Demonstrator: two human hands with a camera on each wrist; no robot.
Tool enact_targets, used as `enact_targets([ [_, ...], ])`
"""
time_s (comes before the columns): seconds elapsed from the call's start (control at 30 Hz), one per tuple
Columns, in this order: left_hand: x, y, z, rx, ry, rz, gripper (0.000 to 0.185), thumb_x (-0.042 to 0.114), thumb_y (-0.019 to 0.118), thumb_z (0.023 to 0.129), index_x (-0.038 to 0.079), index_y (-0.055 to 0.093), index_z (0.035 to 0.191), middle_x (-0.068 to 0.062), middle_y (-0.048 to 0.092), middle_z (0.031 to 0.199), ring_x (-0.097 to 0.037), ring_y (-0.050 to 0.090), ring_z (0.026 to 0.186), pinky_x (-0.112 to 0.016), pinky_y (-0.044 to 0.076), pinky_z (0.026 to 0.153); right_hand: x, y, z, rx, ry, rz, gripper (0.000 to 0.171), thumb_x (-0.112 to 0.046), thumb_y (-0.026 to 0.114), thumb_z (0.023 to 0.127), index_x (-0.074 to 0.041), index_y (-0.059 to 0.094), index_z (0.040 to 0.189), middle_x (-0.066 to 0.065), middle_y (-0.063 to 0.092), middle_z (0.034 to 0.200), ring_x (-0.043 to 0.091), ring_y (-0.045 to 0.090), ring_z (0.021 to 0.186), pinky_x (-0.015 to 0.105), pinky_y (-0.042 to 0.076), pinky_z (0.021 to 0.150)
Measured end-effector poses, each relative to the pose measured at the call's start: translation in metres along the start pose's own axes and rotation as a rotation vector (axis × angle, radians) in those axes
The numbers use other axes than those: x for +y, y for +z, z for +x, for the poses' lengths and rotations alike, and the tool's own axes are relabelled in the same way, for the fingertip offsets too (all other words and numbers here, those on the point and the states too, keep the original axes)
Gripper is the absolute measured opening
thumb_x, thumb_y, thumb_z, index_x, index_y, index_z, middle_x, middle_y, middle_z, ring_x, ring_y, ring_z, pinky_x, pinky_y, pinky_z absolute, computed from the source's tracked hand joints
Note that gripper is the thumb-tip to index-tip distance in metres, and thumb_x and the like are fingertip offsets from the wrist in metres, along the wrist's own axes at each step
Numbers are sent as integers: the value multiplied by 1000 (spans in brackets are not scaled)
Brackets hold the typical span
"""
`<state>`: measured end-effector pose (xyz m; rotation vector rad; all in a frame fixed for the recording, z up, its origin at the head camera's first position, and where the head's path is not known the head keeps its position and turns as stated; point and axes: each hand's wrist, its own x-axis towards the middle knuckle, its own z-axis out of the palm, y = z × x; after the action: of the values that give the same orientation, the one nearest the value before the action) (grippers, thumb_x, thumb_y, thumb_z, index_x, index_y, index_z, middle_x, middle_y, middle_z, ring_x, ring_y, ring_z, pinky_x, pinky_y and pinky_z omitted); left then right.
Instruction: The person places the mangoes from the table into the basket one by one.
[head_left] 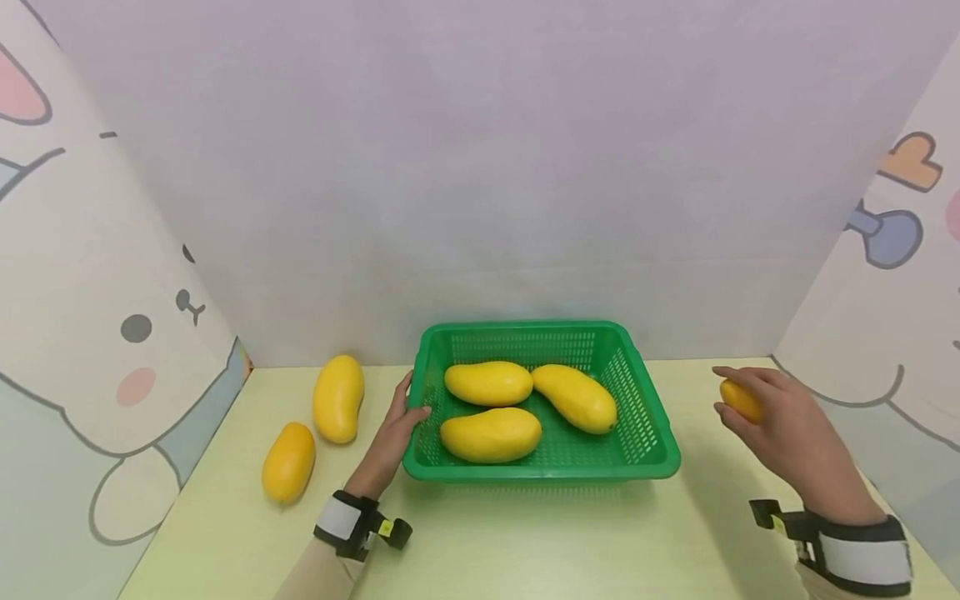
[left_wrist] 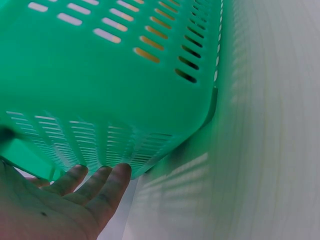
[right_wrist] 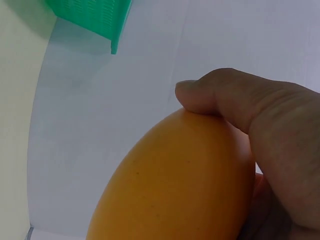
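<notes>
Right wrist cam shows smooth orange mango (right_wrist: 170, 182) w/ specks.

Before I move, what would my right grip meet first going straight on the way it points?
Probably the back wall, though the right grip, holding a fruit, might clip the green basket at its far right corner; depth is unclear.

The pale yellow table top (head_left: 540, 542) meets a plain, lilac-grey far wall (head_left: 480, 167). The left wall (head_left: 45, 517) carries a white cartoon animal (head_left: 82, 275); the right wall (head_left: 847, 333) carries an orange shape (head_left: 912, 162) and a blue shape (head_left: 892, 240), both grey-outlined. Light is diffuse; shadows are soft.
</notes>
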<state>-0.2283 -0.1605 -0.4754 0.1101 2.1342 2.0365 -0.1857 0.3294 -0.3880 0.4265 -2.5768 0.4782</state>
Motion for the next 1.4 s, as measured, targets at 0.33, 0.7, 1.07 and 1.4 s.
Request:
enact_targets([
  [0.33, 1, 0, -1, -4, -1, 10, 70, 21, 44, 107, 27, 4, 164, -7, 7, 169, -29, 11, 153, -58, 15, 118, -14, 2, 3, -1, -5, 11, 51, -2, 83, 76, -6, 69, 125, 25, 65, 111, 40, 60, 87, 48, 39, 69],
  [0.7, 0, 0, -1, -8, 4, 16, 70, 23, 44, 107, 27, 4, 164, -6, 6, 169, -29, 8, 153, -59, 12, 119, -23, 2, 4, 23, -49, 15, 51, -1, 84, 74, -5, 70, 123, 23, 64, 112, 37, 60, 89, 50, 49, 65],
  [1.07, 1, 0, -1, -5, 0, 19, 70, 22, 44, 107, 26, 3, 164, -6, 6, 169, -28, 7, 153, -59, 11, 119, -31, 5, 4, 32, -68, 28, 51, 0, 85, 73, -5, 71, 121, 23, 63, 114, 40, 59, 93, 54, 50, 68],
  [1.4, 1, -1, -1, 1, -3, 6, 70, 22, 44, 107, 26, 4, 164, -7, 10, 169, -29, 10, 153, -58, 13, 119, -45, 6, 6, 22, -103, 37, 51, -1, 85, 73, -6, 71, 122, 20, 64, 116, 42, 59, 98, 58, 51, 72],
])
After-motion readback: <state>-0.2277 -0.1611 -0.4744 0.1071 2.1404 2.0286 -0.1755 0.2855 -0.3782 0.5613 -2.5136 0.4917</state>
